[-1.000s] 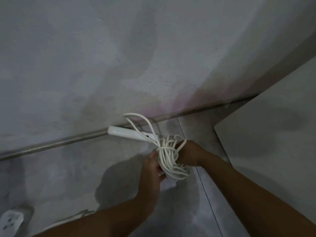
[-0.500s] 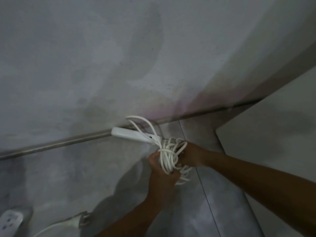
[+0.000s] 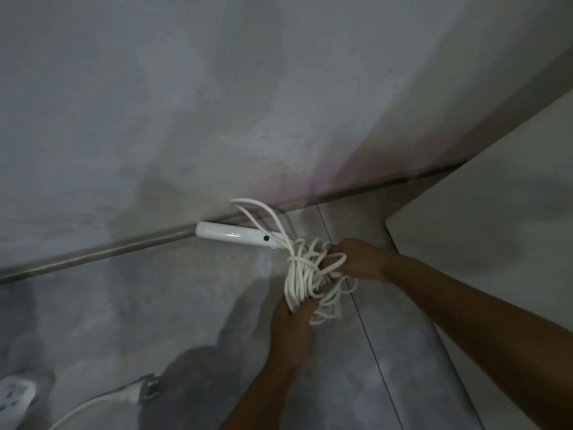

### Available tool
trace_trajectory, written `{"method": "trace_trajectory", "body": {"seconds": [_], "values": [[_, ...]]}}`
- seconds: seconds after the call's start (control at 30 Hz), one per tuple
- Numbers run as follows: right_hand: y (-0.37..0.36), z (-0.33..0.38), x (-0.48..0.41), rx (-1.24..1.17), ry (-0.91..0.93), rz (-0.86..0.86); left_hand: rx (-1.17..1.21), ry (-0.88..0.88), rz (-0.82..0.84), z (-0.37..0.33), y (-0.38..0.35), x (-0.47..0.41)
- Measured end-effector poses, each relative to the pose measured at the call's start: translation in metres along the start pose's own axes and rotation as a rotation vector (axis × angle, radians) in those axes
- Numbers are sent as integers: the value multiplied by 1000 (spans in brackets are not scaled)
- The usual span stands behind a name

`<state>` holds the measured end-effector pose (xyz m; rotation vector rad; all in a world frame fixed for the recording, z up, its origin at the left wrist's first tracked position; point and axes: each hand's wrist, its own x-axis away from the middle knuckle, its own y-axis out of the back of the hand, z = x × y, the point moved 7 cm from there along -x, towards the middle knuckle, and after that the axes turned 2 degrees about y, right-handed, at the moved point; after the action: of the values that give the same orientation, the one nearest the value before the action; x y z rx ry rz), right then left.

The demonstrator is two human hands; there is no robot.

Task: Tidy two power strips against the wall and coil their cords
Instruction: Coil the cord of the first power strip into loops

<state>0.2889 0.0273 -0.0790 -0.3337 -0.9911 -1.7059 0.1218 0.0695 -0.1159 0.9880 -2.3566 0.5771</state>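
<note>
While tight in curled fingers (image 3: 338,250) of left hand (image 3: 290,325), right hand (image 3: 358,259): cord bundle (image 3: 300,276), lengthwise toward wall (image 3: 217,103).

Second power strip (image 3: 14,401) half off the left edge; first power strip (image 3: 229,236), right end behind coiled cord (image 3: 299,280).

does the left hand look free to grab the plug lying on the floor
Probably not yet: the left hand grips the coiled cord. Bare floor lies between it and the plug.
</note>
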Motion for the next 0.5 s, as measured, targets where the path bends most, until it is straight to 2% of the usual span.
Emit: {"method": "trace_trajectory", "body": {"seconds": [0.1, 0.17, 0.23, 0.3, 0.37, 0.47, 0.5], "values": [[4, 9, -1, 270, 9, 179, -75, 14, 6, -2, 17, -6], [5, 8, 0, 400, 10, 235, -88, 101, 68, 4, 29, -12], [5, 4, 4, 417, 13, 230, -55, 233, 155, 10, 37, -12], [2, 3, 11, 471, 73, 133, -80, 314, 204, 16, 42, -9], [-9, 4, 19, 526, 157, -8, -163, 323, 237, 13, 38, -4], [-24, 1, 25, 386, 197, -177, -386, 206, 260, -13, 39, -4], [-26, 0, 25, 363, 206, -219, -549, 152, 200, -30, 46, -9]]}}
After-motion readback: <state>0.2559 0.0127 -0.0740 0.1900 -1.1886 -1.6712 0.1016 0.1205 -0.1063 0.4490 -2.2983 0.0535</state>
